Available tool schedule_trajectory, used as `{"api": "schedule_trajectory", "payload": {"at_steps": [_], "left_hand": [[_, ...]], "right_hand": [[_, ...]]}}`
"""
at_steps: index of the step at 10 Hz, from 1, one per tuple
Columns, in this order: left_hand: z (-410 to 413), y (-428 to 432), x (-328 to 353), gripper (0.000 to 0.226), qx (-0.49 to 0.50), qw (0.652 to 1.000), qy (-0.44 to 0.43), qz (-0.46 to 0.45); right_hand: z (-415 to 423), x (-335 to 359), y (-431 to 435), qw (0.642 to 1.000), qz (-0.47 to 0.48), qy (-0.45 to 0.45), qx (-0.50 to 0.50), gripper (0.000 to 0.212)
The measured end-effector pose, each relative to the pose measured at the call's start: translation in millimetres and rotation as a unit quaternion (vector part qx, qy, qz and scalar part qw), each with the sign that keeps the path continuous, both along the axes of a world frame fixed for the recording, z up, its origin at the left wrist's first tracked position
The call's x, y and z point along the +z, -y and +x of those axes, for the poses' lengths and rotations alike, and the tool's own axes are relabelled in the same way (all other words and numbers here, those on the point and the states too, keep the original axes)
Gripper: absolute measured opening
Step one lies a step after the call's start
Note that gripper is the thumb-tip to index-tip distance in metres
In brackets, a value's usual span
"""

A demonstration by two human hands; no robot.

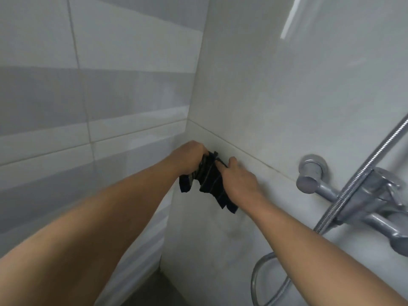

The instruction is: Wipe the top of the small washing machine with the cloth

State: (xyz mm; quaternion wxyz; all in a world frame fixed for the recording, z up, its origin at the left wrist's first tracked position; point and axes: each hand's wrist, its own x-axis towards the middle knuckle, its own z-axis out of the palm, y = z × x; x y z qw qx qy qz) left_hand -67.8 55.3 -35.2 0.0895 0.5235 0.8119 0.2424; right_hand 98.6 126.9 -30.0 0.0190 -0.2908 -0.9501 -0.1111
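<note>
A dark navy cloth (209, 181) with thin pale stripes hangs bunched between both my hands, held up in the corner of two tiled walls. My left hand (189, 156) grips its upper left part with closed fingers. My right hand (239, 180) holds its right side, thumb and fingers pinched on the fabric. Loose ends of the cloth dangle below my hands. The small washing machine is not in view.
Grey and white tiled walls meet in a corner (187, 120) straight ahead. A chrome shower mixer tap (326, 182) sticks out of the right wall, with a ribbed metal hose (362, 171) running diagonally and looping low at the right. A strip of dark floor (152, 288) shows below.
</note>
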Motion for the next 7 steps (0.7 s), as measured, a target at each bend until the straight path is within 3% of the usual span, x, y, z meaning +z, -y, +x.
{"api": "schedule_trajectory", "payload": {"at_steps": [2,3,4,6,7], "left_hand": [[-14.5,-29.6,-23.1,0.034,-0.009,0.999,0.031,-0.022],[-10.8,-32.8,-26.2,0.045,0.038,0.996,0.06,-0.059],[-12.6,-30.0,-23.2,0.045,0.025,0.991,0.093,-0.089],[7.1,4.5,4.7,0.01,0.0,0.995,0.047,-0.088],[32.3,30.6,27.1,0.028,-0.008,0.996,0.005,-0.089]], "right_hand": [[-23.3,-23.5,-8.7,0.997,0.015,0.052,-0.048,0.077],[-24.6,-36.9,-6.3,0.996,-0.034,0.056,-0.058,0.094],[-22.5,-37.6,-6.8,0.995,-0.062,0.045,-0.058,0.092],[5.5,-14.2,7.1,0.997,-0.067,-0.005,-0.043,0.088],[27.4,2.3,22.8,0.994,-0.075,-0.064,-0.042,0.08]]}}
